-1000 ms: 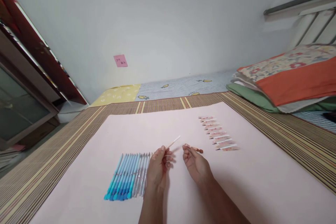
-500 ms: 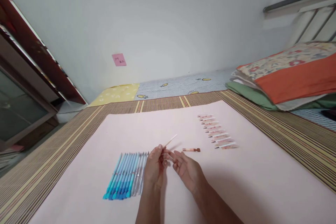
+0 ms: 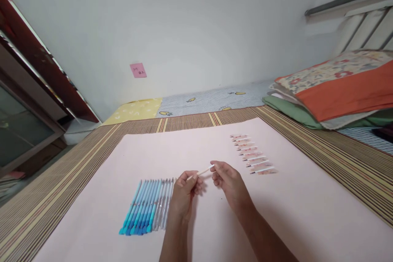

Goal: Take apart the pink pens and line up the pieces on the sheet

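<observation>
My left hand point(image 3: 186, 190) is closed, its thumb and fingers pinching one end of a slim pale pen part point(image 3: 204, 171), which slants up to the right. At its upper end, the fingertips of my right hand point(image 3: 230, 182) close on the whitish tip. Both hands are just above the pink sheet. Beside my left wrist lies a row of blue pens point(image 3: 141, 206), with clear pens point(image 3: 162, 204) next to them, partly covered by my left hand. Whether a brown piece is behind or inside my right hand I cannot tell.
Farther right, several short pinkish pen parts with dark tips point(image 3: 253, 153) lie in a slanting row. The pink sheet point(image 3: 172, 147) covers a striped mat point(image 3: 89, 155). Folded bedding point(image 3: 346, 90) is piled at the right, and a wall point(image 3: 208, 28) stands behind.
My right hand has moved up and right and taken the far end of the pale pen part, which now tilts less. The brown piece lying near my right hand is out of sight.
</observation>
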`<state>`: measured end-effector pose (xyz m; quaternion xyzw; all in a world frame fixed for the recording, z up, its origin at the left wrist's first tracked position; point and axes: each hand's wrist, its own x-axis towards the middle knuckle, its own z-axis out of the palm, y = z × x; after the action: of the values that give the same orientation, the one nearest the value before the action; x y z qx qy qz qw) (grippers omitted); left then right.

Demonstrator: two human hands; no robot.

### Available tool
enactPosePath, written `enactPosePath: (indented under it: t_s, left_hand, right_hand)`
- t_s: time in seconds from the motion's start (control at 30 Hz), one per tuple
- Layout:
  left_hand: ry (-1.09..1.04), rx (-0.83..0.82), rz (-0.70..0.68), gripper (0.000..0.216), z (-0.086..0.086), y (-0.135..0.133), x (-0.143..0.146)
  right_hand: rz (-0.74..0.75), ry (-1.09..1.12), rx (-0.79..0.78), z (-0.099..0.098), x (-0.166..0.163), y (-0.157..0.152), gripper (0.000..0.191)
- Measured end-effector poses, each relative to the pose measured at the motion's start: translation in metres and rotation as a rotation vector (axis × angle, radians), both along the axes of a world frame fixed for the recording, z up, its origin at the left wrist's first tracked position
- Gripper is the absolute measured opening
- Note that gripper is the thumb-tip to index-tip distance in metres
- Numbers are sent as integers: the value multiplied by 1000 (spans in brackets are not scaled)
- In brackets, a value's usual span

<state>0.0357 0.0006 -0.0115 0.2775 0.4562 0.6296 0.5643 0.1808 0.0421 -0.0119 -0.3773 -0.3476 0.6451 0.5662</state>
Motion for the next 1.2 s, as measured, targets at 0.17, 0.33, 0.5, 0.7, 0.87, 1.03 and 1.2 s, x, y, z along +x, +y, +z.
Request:
enactPosePath:
  t_s: [0.17,0.33,0.5,0.7,0.87,1.03,1.2]
  left_hand:
    - [-9,16,-46,34,3,-2,4]
    - [-52,29,-86,32,4,-3,5]
    - [-97,8,-83,36,2,-2,5]
    - [-164,-7,-47,35,2,-2,4]
    - [-222,-8,-27,37,1,-1,3]
    - [-263,-19,-14,37,-2,1,4]
    - [-272,15,-26,38,2,0,7]
  right_hand:
    - [-55,-131,89,-1,2,0,43]
    - [-119,-240,180,4,11,3,39]
    - [-152,-251,197,8,24,8,40]
    - [-228,-209,188,9,44,17,39]
    - [-262,-125,172,18,51,18,39]
    - [-221,-39,155,22,49,16,40]
    - [-60,-162,179,14,32,11,43]
